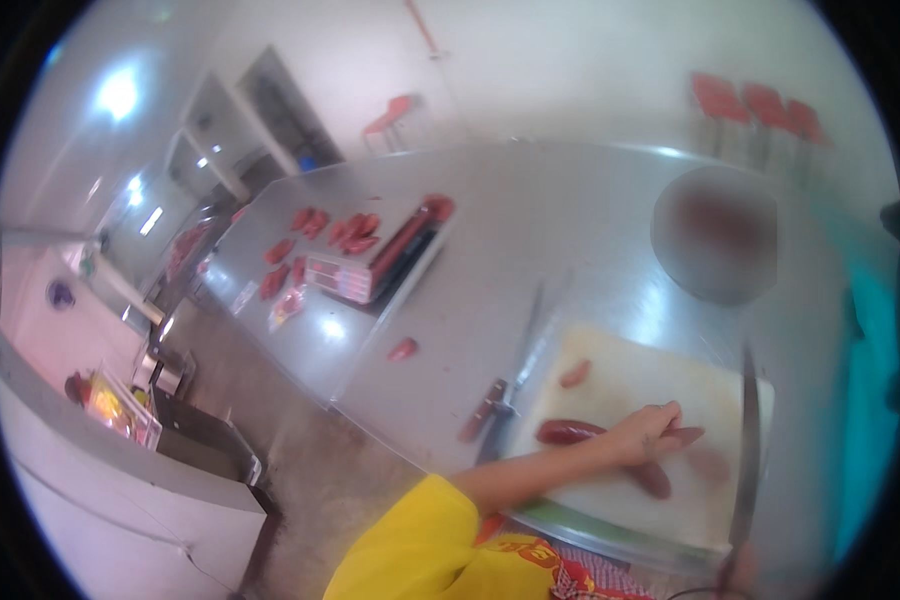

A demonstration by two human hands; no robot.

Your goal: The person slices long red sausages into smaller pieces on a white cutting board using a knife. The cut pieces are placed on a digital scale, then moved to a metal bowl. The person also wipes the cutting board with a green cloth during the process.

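Observation:
Over a white cutting board [570,500], my left hand [650,430] is closed on a dark red sausage piece [685,437]. Two more dark sausage lengths lie under or beside that wrist, one on the left [567,432] and one nearer me [654,482]. Farther back on the board is a small pale-red piece [575,374]. At the lower right edge my right hand [740,574], blurred and only partly visible, grips a long knife [748,440]. Its blade points away from me along the board's right side.
A steel table [530,230] carries a scale [355,275] with several sausage pieces [355,232] around it. Another knife [485,410] and a steel rod [532,335] lie left of the board. A blurred round patch [715,235] hides something reddish. Teal fabric [875,380] hangs right.

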